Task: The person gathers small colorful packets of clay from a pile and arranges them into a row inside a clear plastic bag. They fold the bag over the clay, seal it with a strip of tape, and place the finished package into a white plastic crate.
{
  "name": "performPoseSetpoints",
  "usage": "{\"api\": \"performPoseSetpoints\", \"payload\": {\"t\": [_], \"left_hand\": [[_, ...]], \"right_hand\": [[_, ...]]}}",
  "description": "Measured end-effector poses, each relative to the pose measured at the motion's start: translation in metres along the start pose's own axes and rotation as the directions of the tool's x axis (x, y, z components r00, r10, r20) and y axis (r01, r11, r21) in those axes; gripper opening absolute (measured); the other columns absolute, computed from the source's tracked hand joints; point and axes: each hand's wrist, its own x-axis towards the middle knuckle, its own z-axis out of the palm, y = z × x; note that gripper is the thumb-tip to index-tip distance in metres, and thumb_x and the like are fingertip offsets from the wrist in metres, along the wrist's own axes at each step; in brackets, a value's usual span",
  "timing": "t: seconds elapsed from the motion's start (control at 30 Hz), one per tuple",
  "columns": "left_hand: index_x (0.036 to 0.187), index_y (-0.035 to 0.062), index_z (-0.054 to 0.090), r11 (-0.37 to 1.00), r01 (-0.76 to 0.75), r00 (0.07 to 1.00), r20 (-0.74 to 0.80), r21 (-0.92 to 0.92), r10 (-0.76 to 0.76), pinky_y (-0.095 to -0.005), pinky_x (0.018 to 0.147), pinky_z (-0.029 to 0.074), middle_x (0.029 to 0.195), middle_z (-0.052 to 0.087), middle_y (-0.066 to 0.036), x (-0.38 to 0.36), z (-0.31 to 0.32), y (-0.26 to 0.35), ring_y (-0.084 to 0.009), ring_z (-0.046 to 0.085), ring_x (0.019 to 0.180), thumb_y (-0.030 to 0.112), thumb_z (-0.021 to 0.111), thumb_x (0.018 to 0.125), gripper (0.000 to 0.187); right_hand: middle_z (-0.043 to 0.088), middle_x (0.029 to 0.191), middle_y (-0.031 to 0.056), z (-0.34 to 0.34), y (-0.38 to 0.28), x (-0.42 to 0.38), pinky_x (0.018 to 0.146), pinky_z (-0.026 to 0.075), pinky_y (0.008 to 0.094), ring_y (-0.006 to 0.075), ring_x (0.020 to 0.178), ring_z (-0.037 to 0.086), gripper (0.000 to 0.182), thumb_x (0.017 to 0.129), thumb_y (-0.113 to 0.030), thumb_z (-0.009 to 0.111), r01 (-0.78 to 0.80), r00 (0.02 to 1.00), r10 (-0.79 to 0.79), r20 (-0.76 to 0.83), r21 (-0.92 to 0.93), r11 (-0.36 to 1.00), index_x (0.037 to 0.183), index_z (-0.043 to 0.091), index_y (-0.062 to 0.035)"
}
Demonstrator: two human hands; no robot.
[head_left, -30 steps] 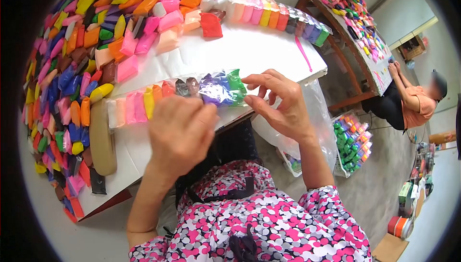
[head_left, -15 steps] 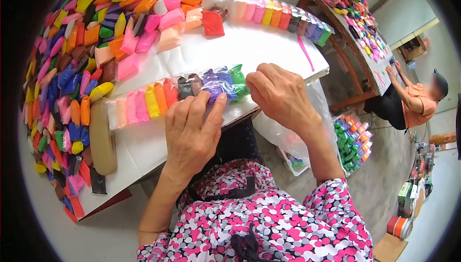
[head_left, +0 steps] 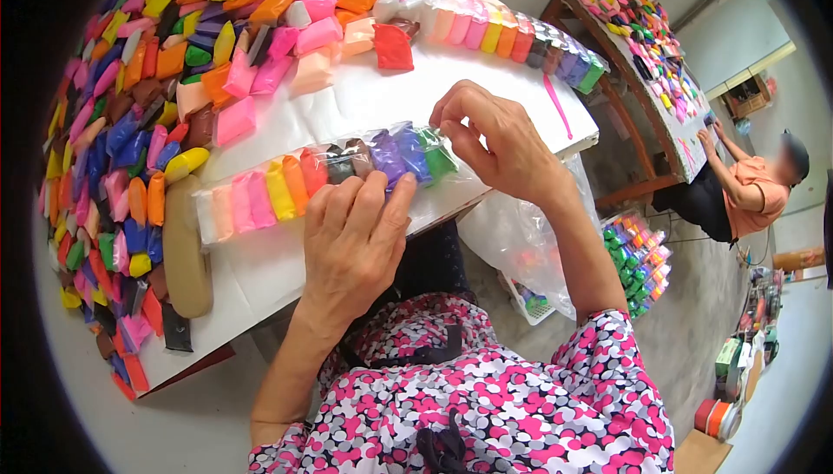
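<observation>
A long clear plastic bag (head_left: 314,157) lies along the near edge of the white table, holding a row of coloured soft packets from white through pink, yellow (head_left: 280,189), red, black and purple to a green packet (head_left: 440,154) at its right end. My left hand (head_left: 351,235) lies over the near side of the row, its fingers stretched out and touching the packets around the black and purple ones. At the right end, my right hand (head_left: 495,137) is closed with thumb and finger pinched at the bag's film, just above the green packet.
Loose coloured packets (head_left: 165,66) are heaped on the left. A filled bag (head_left: 512,36) and a pink strip (head_left: 558,108) lie farther back. A tan block (head_left: 186,248) sits at the row's left end. Beyond, a person (head_left: 755,183) works at another table (head_left: 625,49); filled bags (head_left: 638,257) lie below.
My right hand has shifted up and slightly left, its fingers now at the film by the green packet. The film there looks stretched out further. My left hand stays nearly in place.
</observation>
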Motion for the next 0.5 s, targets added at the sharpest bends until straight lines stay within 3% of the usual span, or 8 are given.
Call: {"api": "performPoseSetpoints", "payload": {"t": [0.13, 0.33, 0.43, 0.5], "left_hand": [[0.130, 0.0112, 0.063, 1.000, 0.018, 1.000, -0.013, 0.020, -0.018, -0.0439, 0.093, 0.040, 0.114, 0.055, -0.010, 0.001, 0.004, 0.001, -0.0290, 0.052, 0.104, 0.013, 0.073, 0.080, 0.052], [0.132, 0.0146, 0.063, 0.996, 0.080, 0.997, -0.005, 0.029, -0.079, -0.0442, 0.093, 0.038, 0.118, 0.052, -0.011, 0.005, 0.008, 0.010, -0.0294, 0.049, 0.105, 0.017, 0.073, 0.081, 0.052], [0.132, 0.0150, 0.063, 0.996, 0.067, 0.998, -0.003, 0.057, -0.067, -0.0437, 0.094, 0.038, 0.119, 0.051, -0.011, 0.005, 0.010, 0.009, -0.0288, 0.049, 0.105, 0.019, 0.073, 0.081, 0.052], [0.132, 0.0152, 0.063, 0.996, 0.062, 0.998, 0.006, 0.061, -0.062, -0.0435, 0.094, 0.038, 0.118, 0.052, -0.011, 0.004, 0.011, 0.008, -0.0288, 0.049, 0.105, 0.019, 0.073, 0.082, 0.051]], "right_hand": [[0.064, 0.104, 0.0111, -0.007, -0.009, 0.000, 0.073, 0.053, 0.0351, 0.0278, 0.086, 0.065, 0.019, 0.082, -0.004, 0.070, -0.023, 0.999, 0.021, 0.025, 0.117, 0.993, 0.096, 0.058, -0.0020], [0.064, 0.117, 0.0121, -0.005, -0.004, -0.008, 0.087, 0.052, 0.0402, 0.0296, 0.105, 0.062, 0.027, 0.077, -0.005, 0.075, 0.113, 0.992, -0.115, -0.051, -0.025, 0.993, 0.100, 0.061, -0.0043], [0.064, 0.117, 0.0128, -0.004, -0.003, 0.002, 0.091, 0.050, 0.0422, 0.0310, 0.105, 0.062, 0.020, 0.079, -0.003, 0.071, 0.245, 0.965, -0.249, -0.085, -0.061, 0.968, 0.095, 0.059, -0.0034], [0.066, 0.114, 0.0123, 0.001, -0.002, 0.003, 0.090, 0.049, 0.0420, 0.0313, 0.102, 0.063, 0.015, 0.082, -0.003, 0.068, 0.204, 0.977, -0.203, -0.058, 0.015, 0.979, 0.092, 0.057, -0.0036]]}}
